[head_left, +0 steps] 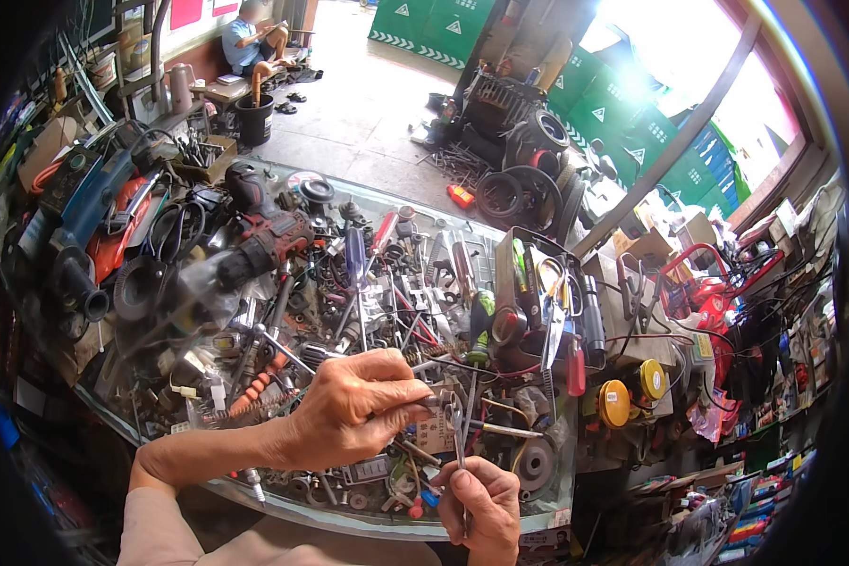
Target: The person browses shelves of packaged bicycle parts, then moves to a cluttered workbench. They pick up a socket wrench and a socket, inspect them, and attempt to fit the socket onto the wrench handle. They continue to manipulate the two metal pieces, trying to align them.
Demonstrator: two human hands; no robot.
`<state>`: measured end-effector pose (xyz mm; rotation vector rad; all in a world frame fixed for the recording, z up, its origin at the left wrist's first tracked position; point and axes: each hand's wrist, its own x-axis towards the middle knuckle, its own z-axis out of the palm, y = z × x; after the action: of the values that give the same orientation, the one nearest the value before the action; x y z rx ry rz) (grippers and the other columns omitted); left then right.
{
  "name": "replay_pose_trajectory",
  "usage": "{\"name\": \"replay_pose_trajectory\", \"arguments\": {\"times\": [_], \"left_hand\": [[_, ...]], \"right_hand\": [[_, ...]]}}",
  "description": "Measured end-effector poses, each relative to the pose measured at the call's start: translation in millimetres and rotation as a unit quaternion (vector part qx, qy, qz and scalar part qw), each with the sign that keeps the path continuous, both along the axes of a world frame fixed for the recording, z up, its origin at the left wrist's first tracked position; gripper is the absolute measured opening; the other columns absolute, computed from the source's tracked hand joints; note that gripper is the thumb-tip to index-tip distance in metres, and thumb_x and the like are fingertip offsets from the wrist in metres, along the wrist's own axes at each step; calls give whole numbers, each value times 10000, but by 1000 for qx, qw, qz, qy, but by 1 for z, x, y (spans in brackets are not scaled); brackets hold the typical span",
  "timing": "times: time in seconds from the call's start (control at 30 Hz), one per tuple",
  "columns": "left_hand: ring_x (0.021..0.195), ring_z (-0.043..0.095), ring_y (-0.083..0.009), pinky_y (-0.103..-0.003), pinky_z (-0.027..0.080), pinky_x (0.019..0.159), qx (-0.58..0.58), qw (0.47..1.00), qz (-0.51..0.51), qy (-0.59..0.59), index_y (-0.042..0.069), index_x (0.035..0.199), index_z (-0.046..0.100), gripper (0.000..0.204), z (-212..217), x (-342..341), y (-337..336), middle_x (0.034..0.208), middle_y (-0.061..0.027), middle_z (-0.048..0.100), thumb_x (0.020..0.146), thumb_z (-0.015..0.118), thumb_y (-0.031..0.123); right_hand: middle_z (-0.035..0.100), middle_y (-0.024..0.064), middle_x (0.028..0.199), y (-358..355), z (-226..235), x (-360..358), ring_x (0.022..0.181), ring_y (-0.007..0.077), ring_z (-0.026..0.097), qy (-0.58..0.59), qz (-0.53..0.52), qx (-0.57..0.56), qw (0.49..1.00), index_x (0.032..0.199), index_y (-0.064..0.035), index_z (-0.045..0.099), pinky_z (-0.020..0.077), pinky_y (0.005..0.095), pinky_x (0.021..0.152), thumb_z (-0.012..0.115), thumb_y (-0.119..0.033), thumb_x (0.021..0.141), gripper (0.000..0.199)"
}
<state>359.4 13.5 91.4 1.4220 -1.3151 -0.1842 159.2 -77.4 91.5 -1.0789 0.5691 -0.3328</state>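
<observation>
Over the near part of a glass-topped bench (pixel 537 514), both of my hands are at work close together. My left hand (pixel 353 406) is closed in a pinch on a small metal fitting (pixel 432 403), mostly hidden by the fingertips. My right hand (pixel 481 500) grips the shank of a silver wrench (pixel 458 439), its head pointing up. The wrench head meets or nearly meets the fitting; whether it is seated around it, I cannot tell. Beneath them lie many loose metal parts, with a printed card (pixel 434 436) just behind the wrench.
A cordless drill (pixel 268 236) and a purple-handled screwdriver (pixel 355 257) lie among the clutter. To the right stands a metal tray (pixel 507 247) with scissors (pixel 554 321). Yellow round lids (pixel 615 404) are beyond it. Farther off, a person (pixel 252 42) sits near a black bucket (pixel 254 121).
</observation>
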Motion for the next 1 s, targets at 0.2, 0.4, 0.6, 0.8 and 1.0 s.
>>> {"name": "replay_pose_trajectory", "arguments": {"times": [0.2,0.4,0.6,0.8,1.0], "left_hand": [[684,607,-229,-320,500,571,-53,987,76,-132,2,928,682,222,0,-5,0,804,-85,605,722,755,41],[770,572,-165,-287,463,646,88,981,-70,156,-18,1013,673,204,4,0,4,865,-79,586,831,717,64],[819,591,-219,-328,475,717,116,976,-122,135,-25,1056,659,241,8,3,3,902,-129,592,936,601,175],[733,604,-187,-302,480,637,77,986,-88,120,-30,991,683,176,3,5,2,817,-110,611,878,666,104],[696,610,-175,-295,481,587,35,995,-45,87,-21,981,686,176,-1,2,-1,813,-104,618,815,710,34]], "right_hand": [[483,16,466,3,4,3,323,54,370,4,-5,16,1000,909,43,602,388,203,409,556,-195,954,246],[470,-9,468,0,3,7,330,36,342,-7,16,7,1000,921,28,613,402,191,424,535,-217,968,261],[473,-14,470,-2,11,4,332,27,336,30,18,-36,999,919,32,625,213,173,340,538,-225,967,275],[483,-14,477,-3,8,5,337,23,344,25,21,-31,999,927,30,629,211,171,335,546,-233,963,278],[493,53,451,-2,-4,1,306,72,367,8,1,-5,1000,939,108,611,240,212,316,560,-191,946,304]]}}
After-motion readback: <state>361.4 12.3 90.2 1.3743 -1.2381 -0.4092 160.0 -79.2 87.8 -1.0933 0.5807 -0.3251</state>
